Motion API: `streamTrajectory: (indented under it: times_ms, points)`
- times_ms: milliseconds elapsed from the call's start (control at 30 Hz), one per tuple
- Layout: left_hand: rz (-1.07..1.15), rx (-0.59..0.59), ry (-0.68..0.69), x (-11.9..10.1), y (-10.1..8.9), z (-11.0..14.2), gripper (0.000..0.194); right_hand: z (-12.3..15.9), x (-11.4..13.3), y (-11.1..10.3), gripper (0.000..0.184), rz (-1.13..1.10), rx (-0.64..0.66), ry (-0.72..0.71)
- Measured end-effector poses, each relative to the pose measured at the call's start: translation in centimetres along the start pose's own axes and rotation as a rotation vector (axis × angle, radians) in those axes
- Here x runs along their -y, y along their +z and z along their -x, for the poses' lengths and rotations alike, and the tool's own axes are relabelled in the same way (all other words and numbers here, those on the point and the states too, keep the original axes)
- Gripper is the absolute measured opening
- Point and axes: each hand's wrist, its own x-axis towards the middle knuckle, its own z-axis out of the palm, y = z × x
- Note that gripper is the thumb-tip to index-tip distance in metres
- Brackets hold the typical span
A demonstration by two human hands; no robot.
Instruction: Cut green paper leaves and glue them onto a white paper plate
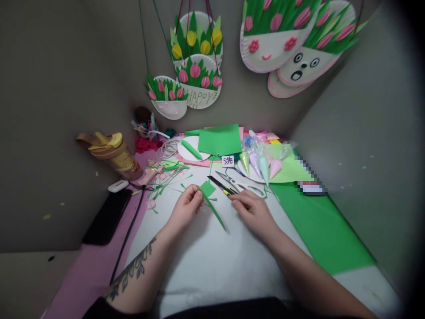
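Observation:
My left hand (188, 201) pinches the upper end of a narrow green paper strip (216, 212), cut to a point like a leaf. The strip slants down to the right over the white table surface. My right hand (254, 210) is closed around the handle end of black-and-yellow scissors (222, 184), their dark blades pointing up and left; its fingers partly hide the handles. Just beyond lies a pair of white-handled scissors (247, 187). A small green paper piece (208, 189) rests on the table between my hands.
Green scraps (162, 186) litter the left. A paper plate (186, 153), green sheets (221, 139) and filled piping bags (262, 166) lie at the back. A cup (116, 155) and black phone (108, 217) stand left; a large green sheet (328, 230) lies right. Decorated plates (199, 79) hang ahead.

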Motion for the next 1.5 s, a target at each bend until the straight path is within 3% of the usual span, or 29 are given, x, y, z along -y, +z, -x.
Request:
streamTrajectory:
  times_ms: [100, 267, 367, 533, 833, 967, 1100, 1233, 1367, 1500]
  points:
    - [0.022, 0.078, 0.009, 0.5, 0.6, 0.2, 0.031, 0.9, 1.4, 1.6, 0.035, -0.427, 0.305, 0.056]
    - [0.058, 0.140, -0.017, 0.7, 1.2, 0.5, 0.034, 1.4, 1.7, 3.2, 0.040, -0.730, 0.467, 0.248]
    - [0.042, 0.146, -0.041, 0.5, 1.4, 0.5, 0.038, 1.4, 1.4, 3.4, 0.038, -0.745, 0.468, 0.311]
    - [-0.032, 0.241, -0.061, 0.5, 1.6, 0.5, 0.046, 1.2, 1.4, 3.1, 0.026, -0.601, 0.350, 0.260]
    - [-0.083, 0.280, -0.100, 0.5, 1.5, 0.5, 0.032, 1.0, 1.8, 2.9, 0.023, -0.533, 0.277, 0.174]
    - [-0.158, 0.182, -0.121, 0.3, 1.7, 0.8, 0.030, 1.2, 1.9, 3.2, 0.023, -0.451, 0.219, 0.143]
    - [-0.152, 0.035, -0.106, 0.2, 1.6, 0.8, 0.035, 1.3, 2.1, 3.5, 0.021, -0.354, 0.173, 0.019]
    - [-0.023, -0.060, -0.123, 0.2, 1.2, 0.5, 0.034, 1.4, 2.2, 3.4, 0.020, -0.325, 0.200, -0.043]
    - [0.122, -0.141, -0.162, 0.0, 0.3, -0.1, 0.019, 1.7, 2.3, 3.2, 0.019, -0.339, 0.230, -0.037]
    - [0.236, -0.272, -0.142, -0.4, -1.2, -0.9, 0.021, 1.7, 2.2, 3.2, 0.019, -0.367, 0.234, -0.029]
